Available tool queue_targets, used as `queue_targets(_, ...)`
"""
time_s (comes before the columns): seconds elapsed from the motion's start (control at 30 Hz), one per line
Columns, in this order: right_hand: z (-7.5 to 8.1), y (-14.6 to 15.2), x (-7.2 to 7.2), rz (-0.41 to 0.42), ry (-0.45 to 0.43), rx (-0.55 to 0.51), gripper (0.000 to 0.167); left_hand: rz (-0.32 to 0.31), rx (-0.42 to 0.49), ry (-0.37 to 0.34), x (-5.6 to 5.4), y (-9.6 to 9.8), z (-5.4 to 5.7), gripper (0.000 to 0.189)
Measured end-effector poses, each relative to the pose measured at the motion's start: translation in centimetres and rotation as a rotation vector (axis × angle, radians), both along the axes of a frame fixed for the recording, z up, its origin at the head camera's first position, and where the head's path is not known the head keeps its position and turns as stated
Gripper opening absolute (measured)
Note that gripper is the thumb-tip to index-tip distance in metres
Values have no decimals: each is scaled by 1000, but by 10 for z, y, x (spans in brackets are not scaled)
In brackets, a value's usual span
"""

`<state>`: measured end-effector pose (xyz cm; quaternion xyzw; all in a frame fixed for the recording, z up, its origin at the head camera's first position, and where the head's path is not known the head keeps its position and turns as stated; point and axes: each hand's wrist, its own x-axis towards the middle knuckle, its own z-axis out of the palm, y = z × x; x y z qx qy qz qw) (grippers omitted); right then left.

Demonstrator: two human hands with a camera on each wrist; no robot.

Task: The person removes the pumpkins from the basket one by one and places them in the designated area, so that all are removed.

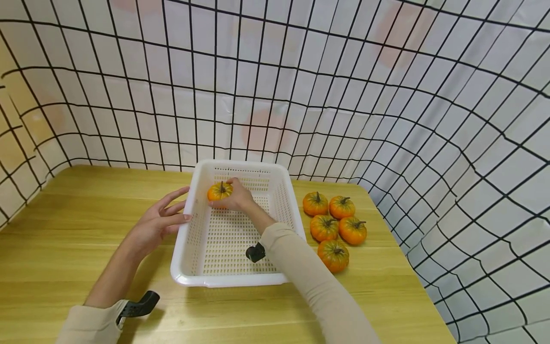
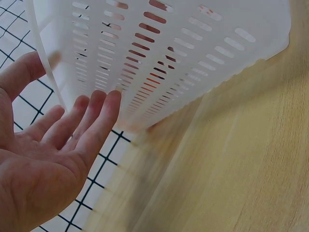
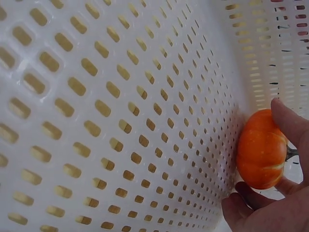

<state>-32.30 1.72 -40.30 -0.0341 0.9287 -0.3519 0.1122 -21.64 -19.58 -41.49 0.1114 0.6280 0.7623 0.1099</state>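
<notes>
A white perforated plastic basket [image 1: 232, 280] stands on the wooden table. Inside it, near the far left corner, my right hand [image 1: 234, 197] grips a small orange pumpkin [image 1: 218, 190] between thumb and fingers. The right wrist view has that pumpkin [image 3: 261, 150] low against the basket floor, its stem turned toward the palm. At the basket's left side is my left hand [image 1: 156, 222], fingers fairly straight and touching the outer wall. From the left wrist, the fingertips [image 2: 113, 96] meet the slotted wall, with the thumb up at the rim.
Several more small pumpkins [image 1: 325, 227] sit in a group on the table [image 1: 386, 296], right of the basket. A black wire grid [image 1: 266, 91] over white sheeting borders the table at the back and sides. Each wrist carries a black device [image 1: 142, 306].
</notes>
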Motion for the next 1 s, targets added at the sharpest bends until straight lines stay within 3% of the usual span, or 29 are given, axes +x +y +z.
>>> queue_targets(1.0, 2, 0, 0, -24, 26, 49, 81, -8, 6, -9, 1, 1, 1, 77)
